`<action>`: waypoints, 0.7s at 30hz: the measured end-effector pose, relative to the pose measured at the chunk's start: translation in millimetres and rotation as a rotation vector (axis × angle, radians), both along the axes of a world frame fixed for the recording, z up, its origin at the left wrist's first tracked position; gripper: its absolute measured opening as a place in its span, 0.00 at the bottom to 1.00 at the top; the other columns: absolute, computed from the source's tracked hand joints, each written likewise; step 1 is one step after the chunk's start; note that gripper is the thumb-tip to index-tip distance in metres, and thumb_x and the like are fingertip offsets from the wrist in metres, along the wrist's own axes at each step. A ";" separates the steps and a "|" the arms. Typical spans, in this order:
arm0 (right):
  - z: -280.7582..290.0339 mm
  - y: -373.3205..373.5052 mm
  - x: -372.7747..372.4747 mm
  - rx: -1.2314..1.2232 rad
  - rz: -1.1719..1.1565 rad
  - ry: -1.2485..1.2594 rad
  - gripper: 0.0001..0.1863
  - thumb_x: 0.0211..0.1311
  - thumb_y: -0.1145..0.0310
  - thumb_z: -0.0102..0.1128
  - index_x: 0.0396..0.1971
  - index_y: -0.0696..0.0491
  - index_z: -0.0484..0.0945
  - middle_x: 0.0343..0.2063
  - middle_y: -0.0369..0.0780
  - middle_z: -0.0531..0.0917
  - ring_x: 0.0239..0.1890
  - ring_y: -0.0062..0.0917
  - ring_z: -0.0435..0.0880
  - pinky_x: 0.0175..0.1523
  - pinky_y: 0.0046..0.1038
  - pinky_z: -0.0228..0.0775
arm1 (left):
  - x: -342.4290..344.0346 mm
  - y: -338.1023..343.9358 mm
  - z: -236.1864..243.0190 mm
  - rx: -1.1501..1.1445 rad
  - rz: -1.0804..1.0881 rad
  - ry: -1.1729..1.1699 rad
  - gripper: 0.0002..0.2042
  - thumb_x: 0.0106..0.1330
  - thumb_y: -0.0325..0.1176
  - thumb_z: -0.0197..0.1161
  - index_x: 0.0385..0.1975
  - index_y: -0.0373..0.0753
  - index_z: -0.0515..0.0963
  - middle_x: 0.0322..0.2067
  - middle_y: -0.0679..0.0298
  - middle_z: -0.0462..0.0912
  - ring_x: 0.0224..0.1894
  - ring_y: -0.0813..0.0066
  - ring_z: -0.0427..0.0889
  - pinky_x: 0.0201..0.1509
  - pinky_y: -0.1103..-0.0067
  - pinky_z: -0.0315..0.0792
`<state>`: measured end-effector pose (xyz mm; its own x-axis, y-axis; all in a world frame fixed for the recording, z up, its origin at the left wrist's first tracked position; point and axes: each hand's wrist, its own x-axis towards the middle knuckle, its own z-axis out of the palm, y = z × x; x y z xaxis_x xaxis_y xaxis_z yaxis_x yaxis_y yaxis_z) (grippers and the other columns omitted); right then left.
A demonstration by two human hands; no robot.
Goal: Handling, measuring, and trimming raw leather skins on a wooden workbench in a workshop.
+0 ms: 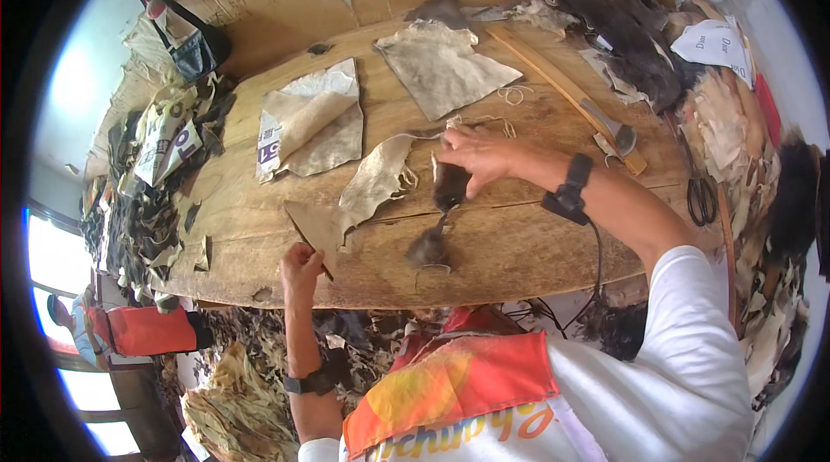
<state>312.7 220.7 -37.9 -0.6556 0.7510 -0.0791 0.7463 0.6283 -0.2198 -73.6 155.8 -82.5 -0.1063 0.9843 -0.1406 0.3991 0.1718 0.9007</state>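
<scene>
My left hand (303, 265) pinches the lower corner of a pale triangular hide piece (307, 224) with a thin dark edge or stick along it. A fringed pale hide scrap (372, 185) stretches beyond it toward my right hand (475, 159), whose fingers grip a dark brown fur piece (450, 181); the fingertips are partly hidden. A tuft of grey-brown fur (428, 248) lies just below. Farther back are two flat pale pieces, one folded with paper (307, 116), the other plain hide (437, 64).
The wooden table (233, 276) carries scrap heaps (138, 185) at left and dark furs (631, 47) at back right. A wooden strip with a metal blade (553, 82) and black scissors (702, 198) lie right. A bag (194, 51) hangs back left; a person (91, 324) is at lower left.
</scene>
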 end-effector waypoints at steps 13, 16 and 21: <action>57.2 -58.1 17.3 -0.283 -0.512 0.683 0.15 0.53 0.66 0.57 0.40 0.56 0.73 0.23 0.38 0.75 0.26 0.25 0.75 0.35 0.29 0.68 | -48.0 54.0 18.5 0.230 -0.201 -0.029 0.07 0.55 0.22 0.57 0.21 0.37 0.66 0.16 0.73 0.66 0.17 0.88 0.65 0.18 0.86 0.58; 93.3 -87.1 25.6 -0.373 -0.652 0.940 0.15 0.56 0.63 0.57 0.38 0.59 0.72 0.22 0.35 0.72 0.24 0.17 0.72 0.27 0.21 0.67 | -54.5 68.5 42.9 0.205 -0.274 -0.018 0.07 0.54 0.20 0.57 0.22 0.38 0.66 0.17 0.73 0.65 0.18 0.89 0.63 0.19 0.87 0.58; 126.6 -118.4 30.7 -0.287 -0.761 1.319 0.15 0.59 0.60 0.56 0.34 0.58 0.70 0.22 0.33 0.72 0.19 0.13 0.70 0.20 0.15 0.64 | -52.4 81.1 108.8 0.248 -0.487 -0.021 0.07 0.55 0.19 0.56 0.24 0.38 0.65 0.20 0.74 0.65 0.22 0.90 0.64 0.21 0.88 0.58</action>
<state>343.4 102.3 88.7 0.1427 0.9892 0.0327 0.0455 0.0265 -0.9986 -126.0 236.9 26.3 0.3706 0.9228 0.1051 0.3606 -0.2473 0.8993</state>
